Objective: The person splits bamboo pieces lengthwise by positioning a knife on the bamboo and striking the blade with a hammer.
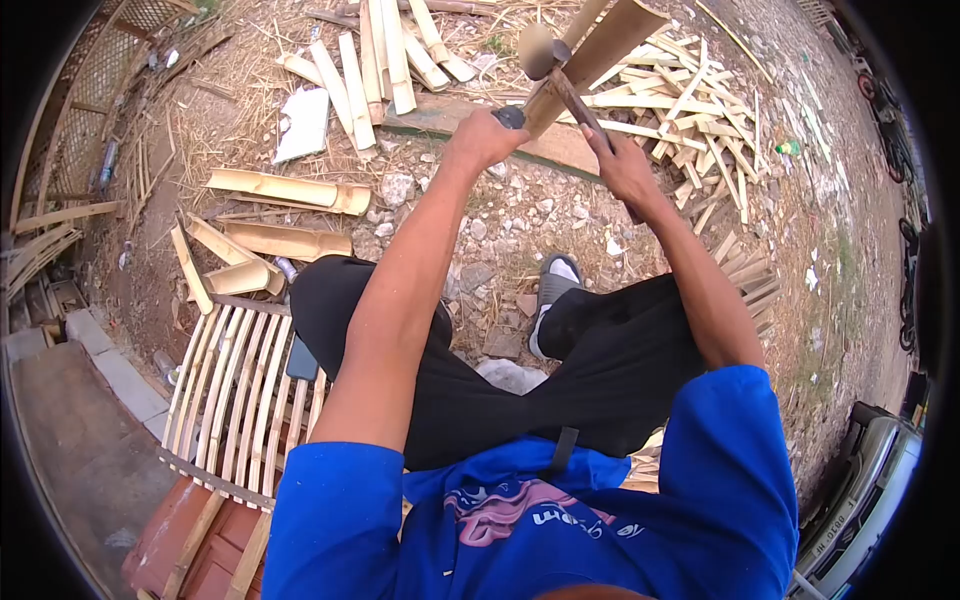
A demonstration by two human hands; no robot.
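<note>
Closest in, a blue shirt (690, 540)! Left, I see a slatted rack (240, 385); far centre, the left hand (483, 140) clenches its fingers round a dark handle (510, 117) by the split bamboo (612, 45). The right hand (622, 168) tightly grips a hammer (578, 103) beside it; far right, pale strips (690, 105) lie heaped.

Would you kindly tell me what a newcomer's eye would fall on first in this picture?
Probably the bright blue shirt at the bottom centre. Next, near the top, the hammer-like tool in the right hand, close to split bamboo, with the left hand gripping a dark object. The heap of pale strips at upper right also stands out.
</note>
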